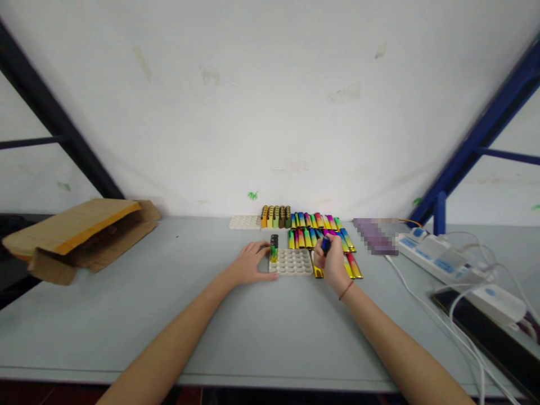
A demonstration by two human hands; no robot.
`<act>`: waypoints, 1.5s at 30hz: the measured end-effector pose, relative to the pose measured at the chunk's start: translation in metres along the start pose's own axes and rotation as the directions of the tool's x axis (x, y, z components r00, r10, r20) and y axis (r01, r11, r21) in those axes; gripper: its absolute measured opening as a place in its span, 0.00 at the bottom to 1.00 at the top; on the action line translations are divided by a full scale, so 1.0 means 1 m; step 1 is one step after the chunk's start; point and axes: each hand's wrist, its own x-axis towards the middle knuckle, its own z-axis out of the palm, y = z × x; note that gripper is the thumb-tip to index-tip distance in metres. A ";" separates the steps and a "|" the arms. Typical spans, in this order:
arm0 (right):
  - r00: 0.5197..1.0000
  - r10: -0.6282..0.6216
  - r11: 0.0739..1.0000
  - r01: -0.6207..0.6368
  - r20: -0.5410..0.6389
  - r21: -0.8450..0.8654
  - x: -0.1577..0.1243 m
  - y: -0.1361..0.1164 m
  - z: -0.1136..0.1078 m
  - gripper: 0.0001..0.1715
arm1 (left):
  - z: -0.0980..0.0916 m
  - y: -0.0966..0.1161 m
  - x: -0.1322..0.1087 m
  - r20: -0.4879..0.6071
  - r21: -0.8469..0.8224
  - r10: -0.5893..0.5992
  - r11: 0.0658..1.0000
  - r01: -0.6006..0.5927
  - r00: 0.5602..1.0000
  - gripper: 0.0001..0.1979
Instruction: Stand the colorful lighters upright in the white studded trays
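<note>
Left hand [252,263] spread flat against left edge of white tray [295,263]; right hand [333,263] pinched on blue lighter [325,244], seemingly upright; pin tray firm, lower straight into a pocket.

purple object [375,236]: blurred | black slab [489,334]: cut off right | blue lighter [325,243]: mostly hidden

Right hand [333,263] pinches a blue lighter [325,244], with a thin red cord [346,291] round the wrist. Just beyond its knuckles lie the rainbow lighters [307,237], glossy bands of yellow, green, blue and pink. Between the hands sits a white dimpled tray [293,263]. At the fingertips of the left hand [251,263] is a green-and-yellow lighter [274,248], black on top. Far out past the left hand there's a brown cardboard box [80,233]. Off beyond the right hand, white power strips [434,253] with blue labels. Pale grey table [169,304] underneath.
</note>
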 end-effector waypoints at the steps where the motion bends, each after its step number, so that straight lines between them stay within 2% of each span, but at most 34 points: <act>1: 1.000 -0.012 1.000 0.012 -0.019 -0.007 -0.001 0.000 0.001 0.29 | 0.000 0.000 0.000 0.002 0.002 0.000 1.000 0.000 1.000 0.39; 4: 0.998 -0.038 0.999 0.037 -0.045 -0.024 -0.003 0.002 0.002 0.29 | 0.000 -0.001 0.000 0.005 0.008 0.001 1.000 -0.001 1.000 0.39; 9: 0.999 -0.041 0.999 0.041 0.034 0.012 0.002 0.007 -0.004 0.27 | 0.000 -0.002 0.000 0.008 0.002 -0.003 1.000 0.003 1.000 0.40; 12: 0.994 -0.105 0.994 0.105 0.026 0.016 0.006 0.008 -0.007 0.26 | 0.001 -0.002 0.000 0.011 0.003 0.001 1.000 -0.001 1.000 0.40; 15: 0.985 -0.172 0.982 0.172 -0.002 -0.076 0.006 0.006 -0.006 0.27 | 0.001 -0.002 0.000 0.006 0.005 0.004 1.000 -0.004 1.000 0.40; 17: 0.973 -0.227 0.955 0.232 0.045 -0.185 0.003 0.005 -0.003 0.25 | 0.000 -0.001 0.000 0.006 -0.003 0.001 1.000 -0.001 1.000 0.40; 19: 0.946 -0.302 0.893 0.325 0.120 -0.312 -0.001 0.003 -0.001 0.19 | -0.001 -0.001 0.000 0.007 -0.016 0.000 1.000 0.000 1.000 0.40; 22: 0.884 -0.405 0.732 0.466 0.234 -0.496 -0.008 0.001 0.002 0.11 | -0.002 0.000 0.000 0.002 -0.031 0.002 1.000 -0.002 1.000 0.40; 25: 0.770 -0.471 0.514 0.636 0.431 -0.575 -0.013 0.002 0.005 0.12 | 0.000 0.000 -0.001 -0.014 -0.034 0.002 0.999 -0.002 1.000 0.40; 27: 0.704 -0.452 0.424 0.710 0.548 -0.563 -0.015 0.005 0.007 0.11 | 0.001 0.001 -0.001 -0.027 -0.030 0.005 1.000 -0.005 1.000 0.40; 28: 0.694 -0.432 0.414 0.720 0.577 -0.557 -0.016 0.008 0.009 0.11 | 0.001 0.001 -0.001 -0.031 -0.027 0.006 1.000 -0.007 1.000 0.40; 32: 0.712 -0.386 0.429 0.702 0.587 -0.568 -0.019 0.020 0.014 0.11 | 0.000 0.001 -0.001 -0.022 -0.019 0.008 1.000 -0.008 1.000 0.39; 34: 0.701 -0.372 0.382 0.713 0.608 -0.588 -0.021 0.026 0.016 0.11 | 0.000 0.002 -0.001 -0.015 -0.022 0.007 1.000 -0.007 1.000 0.38; 38: 0.702 -0.320 0.234 0.710 0.637 -0.665 -0.021 0.031 0.019 0.15 | -0.001 0.002 -0.001 -0.022 -0.045 0.008 0.999 -0.009 1.000 0.38; 41: 0.716 -0.290 0.075 0.679 0.636 -0.730 -0.020 0.032 0.022 0.17 | 0.000 0.003 -0.001 -0.029 -0.055 0.003 0.998 -0.005 1.000 0.37; 43: 0.698 -0.269 -0.044 0.679 0.664 -0.733 -0.020 0.032 0.024 0.17 | 0.001 0.002 -0.001 -0.029 -0.052 -0.007 0.999 0.005 1.000 0.37; 45: 0.682 -0.264 -0.122 0.677 0.682 -0.725 -0.021 0.032 0.026 0.18 | 0.001 0.002 -0.001 -0.030 -0.047 -0.005 0.999 0.004 1.000 0.38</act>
